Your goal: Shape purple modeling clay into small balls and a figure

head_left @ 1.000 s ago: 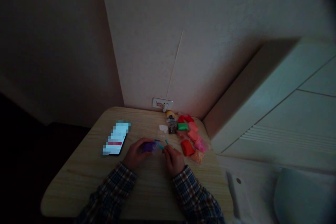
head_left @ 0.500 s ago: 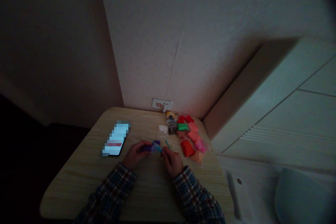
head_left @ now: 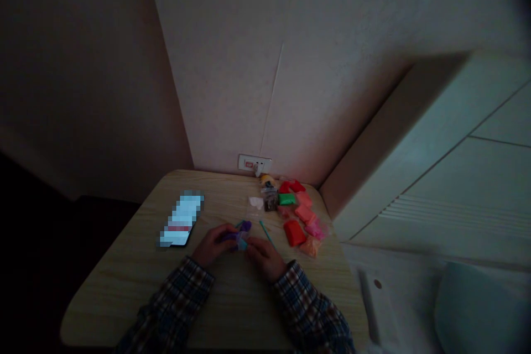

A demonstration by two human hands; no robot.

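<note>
My left hand [head_left: 214, 244] is closed round a bag of purple clay [head_left: 231, 237], which looks clear plastic at its right end. Fingers of my right hand [head_left: 265, 257] pinch a small light-blue piece [head_left: 242, 244] against that end of the bag; its exact shape is too small to make out. Just beyond the bag is a purple lump [head_left: 245, 226], and I cannot tell whether it touches the bag. A thin teal stick [head_left: 266, 232] lies on the table past my right knuckles.
Several bags of coloured clay sit at the table's back right, among them a green bag [head_left: 286, 199] and a red bag [head_left: 294, 233]. A lit phone [head_left: 182, 220] lies on the left of the wooden table [head_left: 124, 287]. Behind is a wall socket [head_left: 249, 164].
My right hand has shifted left and slightly down, closer to the bag, with the light-blue piece. More of the teal stick shows now. My left hand has hardly moved.
</note>
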